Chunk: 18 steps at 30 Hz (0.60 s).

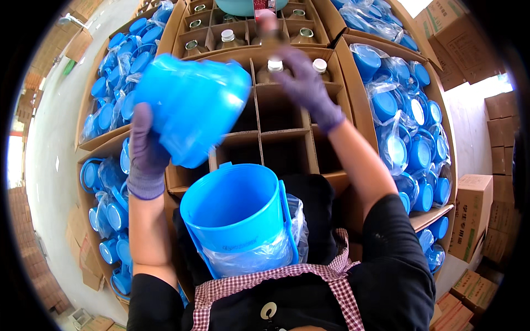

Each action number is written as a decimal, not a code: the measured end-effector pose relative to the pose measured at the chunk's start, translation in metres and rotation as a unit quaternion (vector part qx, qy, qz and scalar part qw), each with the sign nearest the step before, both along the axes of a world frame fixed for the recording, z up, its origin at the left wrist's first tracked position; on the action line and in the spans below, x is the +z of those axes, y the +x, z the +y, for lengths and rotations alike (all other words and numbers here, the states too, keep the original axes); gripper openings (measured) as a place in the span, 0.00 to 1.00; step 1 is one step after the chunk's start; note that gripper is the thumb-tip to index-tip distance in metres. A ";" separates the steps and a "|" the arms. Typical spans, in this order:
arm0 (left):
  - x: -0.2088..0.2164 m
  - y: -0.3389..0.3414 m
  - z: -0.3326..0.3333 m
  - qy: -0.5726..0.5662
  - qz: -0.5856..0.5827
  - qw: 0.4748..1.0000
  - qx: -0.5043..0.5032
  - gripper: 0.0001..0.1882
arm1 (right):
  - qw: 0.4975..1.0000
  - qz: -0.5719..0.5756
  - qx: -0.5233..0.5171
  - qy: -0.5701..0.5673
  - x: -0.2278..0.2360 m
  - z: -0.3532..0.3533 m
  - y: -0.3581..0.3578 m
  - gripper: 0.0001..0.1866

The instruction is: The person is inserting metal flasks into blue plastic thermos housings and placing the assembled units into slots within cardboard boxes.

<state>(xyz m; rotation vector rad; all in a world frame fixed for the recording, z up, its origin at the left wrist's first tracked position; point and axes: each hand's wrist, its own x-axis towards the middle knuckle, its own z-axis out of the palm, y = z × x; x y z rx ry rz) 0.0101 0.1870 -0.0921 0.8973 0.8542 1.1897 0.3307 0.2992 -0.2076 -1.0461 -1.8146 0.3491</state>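
Warehouse or packing area here, by all signs! Brown cartons (499,129) stacked along right edge. More stacks (27,243) far left. Open boxes (353,83) both sides, crammed with bagged blue plasticware (420,151). Divided carton (283,132) up front, white-capped bottles (320,66) inside. Pale floor (55,143) beyond.

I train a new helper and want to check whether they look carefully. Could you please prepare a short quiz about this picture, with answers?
1. Which hand holds the raised blue plastic piece?
2. True or false: the blue bucket in front of the checked apron has its open mouth facing up.
3. Fill in the missing colour: in the divided carton nearest the person, the two visible bottles have ____ caps.

Key:
1. The left hand, in a purplish glove.
2. True; its inside can be seen from above.
3. White.
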 end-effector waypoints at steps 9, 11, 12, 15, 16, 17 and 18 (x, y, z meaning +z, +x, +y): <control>-0.069 -0.042 -0.043 -0.020 -0.333 0.943 -0.003 0.50 | 0.905 -0.238 -0.237 -0.263 -0.097 0.096 0.126 0.37; -0.072 -0.066 -0.052 -0.038 -0.232 0.971 0.036 0.46 | 0.924 -0.209 -0.219 -0.232 -0.048 0.082 0.115 0.36; -0.081 -0.073 -0.047 -0.032 -0.189 0.981 0.036 0.43 | 0.958 -0.171 -0.186 -0.134 -0.030 0.081 0.139 0.39; -0.073 -0.083 -0.044 -0.040 -0.213 0.976 0.035 0.41 | 0.969 -0.199 -0.144 0.038 0.097 0.047 0.127 0.43; -0.062 -0.083 -0.041 -0.047 -0.249 0.967 0.027 0.42 | 0.969 -0.182 -0.086 0.142 0.141 0.035 0.122 0.40; -0.046 -0.070 -0.037 -0.005 -0.238 0.971 0.012 0.42 | 0.965 -0.212 -0.071 0.139 0.179 0.033 0.132 0.37; -0.030 -0.049 -0.034 0.011 -0.260 0.966 -0.004 0.42 | 0.964 -0.215 -0.036 0.152 0.222 0.019 0.122 0.31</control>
